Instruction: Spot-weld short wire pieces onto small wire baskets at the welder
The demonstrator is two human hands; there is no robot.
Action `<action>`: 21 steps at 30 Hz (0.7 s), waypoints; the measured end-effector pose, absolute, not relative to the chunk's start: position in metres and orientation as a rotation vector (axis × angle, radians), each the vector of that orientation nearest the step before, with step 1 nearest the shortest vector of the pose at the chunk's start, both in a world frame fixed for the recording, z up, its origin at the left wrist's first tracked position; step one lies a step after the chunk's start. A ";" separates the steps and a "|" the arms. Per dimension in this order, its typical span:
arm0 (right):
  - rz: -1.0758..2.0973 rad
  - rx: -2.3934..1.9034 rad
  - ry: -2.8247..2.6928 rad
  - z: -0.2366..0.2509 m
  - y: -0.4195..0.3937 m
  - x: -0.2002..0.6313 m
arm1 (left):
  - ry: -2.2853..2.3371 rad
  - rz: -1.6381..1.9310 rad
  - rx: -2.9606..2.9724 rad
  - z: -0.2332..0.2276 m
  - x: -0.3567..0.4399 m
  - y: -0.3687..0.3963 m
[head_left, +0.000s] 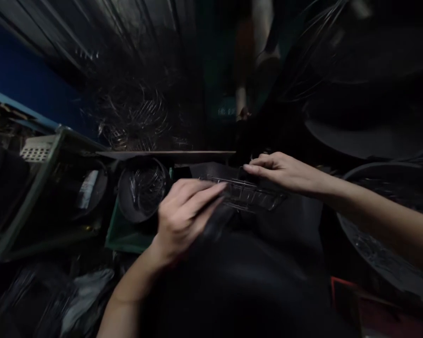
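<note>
A small dark wire frame (250, 196) with long parallel rods lies across the middle, above my dark-clad lap (254, 281). My left hand (186, 211) is closed on the frame's left end, thumb and fingers pressed together and slightly blurred. My right hand (275, 171) reaches in from the right, just beyond the frame. Its thumb and index finger are pinched together by a dark spot, and whatever they hold is too dark to make out.
A black bucket of thin wire pieces (144, 188) stands in a green crate (127, 241) on the left. Tangled wire (137, 117) lies behind. At right is a large round tub (380, 263) with metal pieces, above a red-edged box (341, 281).
</note>
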State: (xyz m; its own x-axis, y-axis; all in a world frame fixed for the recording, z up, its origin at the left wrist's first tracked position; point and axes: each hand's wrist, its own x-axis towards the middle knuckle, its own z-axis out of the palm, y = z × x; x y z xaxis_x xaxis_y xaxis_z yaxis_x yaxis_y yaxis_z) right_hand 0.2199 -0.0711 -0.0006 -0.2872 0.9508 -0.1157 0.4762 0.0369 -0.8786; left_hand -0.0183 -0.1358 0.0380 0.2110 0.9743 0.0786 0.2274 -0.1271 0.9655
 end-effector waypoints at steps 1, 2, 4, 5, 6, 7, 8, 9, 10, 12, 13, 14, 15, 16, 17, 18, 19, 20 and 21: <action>1.307 -1.418 -1.880 -0.010 -0.075 0.218 | 1.144 0.930 1.626 0.030 -0.013 -0.132; 1.366 -1.415 -1.911 -0.017 -0.079 0.217 | 1.115 0.878 1.731 0.021 -0.009 -0.128; 1.391 -1.468 -1.882 -0.026 -0.083 0.219 | 1.040 0.775 2.052 0.002 0.000 -0.123; 1.401 -1.499 -1.866 -0.029 -0.085 0.221 | 0.991 0.730 2.250 -0.007 0.003 -0.121; 1.413 -1.527 -1.854 -0.030 -0.086 0.223 | 0.933 0.690 2.449 -0.015 0.005 -0.119; 1.425 -1.544 -1.846 -0.032 -0.086 0.224 | 0.871 0.663 2.631 -0.022 0.007 -0.116; 1.434 -1.550 -1.841 -0.032 -0.087 0.225 | 0.815 0.645 2.781 -0.027 0.008 -0.114; 1.439 -1.545 -1.837 -0.033 -0.088 0.224 | 0.773 0.635 2.889 -0.031 0.009 -0.112; 1.445 -1.536 -1.835 -0.033 -0.089 0.223 | 0.744 0.615 2.960 -0.033 0.009 -0.109; 1.439 -1.538 -1.832 -0.032 -0.094 0.216 | 0.733 0.537 3.032 -0.035 0.009 -0.107; 1.420 -1.552 -1.839 -0.031 -0.096 0.212 | 0.749 0.494 3.047 -0.035 0.009 -0.107; 1.380 -1.574 -1.853 -0.030 -0.099 0.208 | 0.774 0.449 3.056 -0.034 0.009 -0.108; 1.324 -1.597 -1.876 -0.030 -0.102 0.204 | 0.804 0.409 3.062 -0.033 0.009 -0.109; 1.254 -1.620 -1.905 -0.030 -0.104 0.201 | 0.834 0.371 3.067 -0.032 0.010 -0.110; 1.181 -1.640 -1.934 -0.030 -0.107 0.198 | 0.861 0.333 3.071 -0.031 0.011 -0.111; 1.117 -1.658 -1.958 -0.030 -0.109 0.196 | 0.878 0.290 3.073 -0.029 0.013 -0.111; 1.065 -1.677 -1.971 -0.031 -0.110 0.194 | 0.885 0.247 3.070 -0.028 0.015 -0.110; 1.032 -1.696 -1.976 -0.031 -0.111 0.193 | 0.877 0.205 3.057 -0.026 0.017 -0.108; 1.010 -1.713 -1.977 -0.029 -0.111 0.193 | 0.850 0.169 3.035 -0.024 0.020 -0.108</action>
State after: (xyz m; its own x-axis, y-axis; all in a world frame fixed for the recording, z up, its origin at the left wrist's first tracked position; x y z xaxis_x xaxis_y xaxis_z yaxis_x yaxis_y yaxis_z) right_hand 0.1932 -0.1114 -0.0290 -0.2182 0.9564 -0.1942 0.7176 0.0224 -0.6961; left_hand 0.0201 -0.1075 -0.0241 0.8493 0.5170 0.1067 0.5186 -0.8549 0.0148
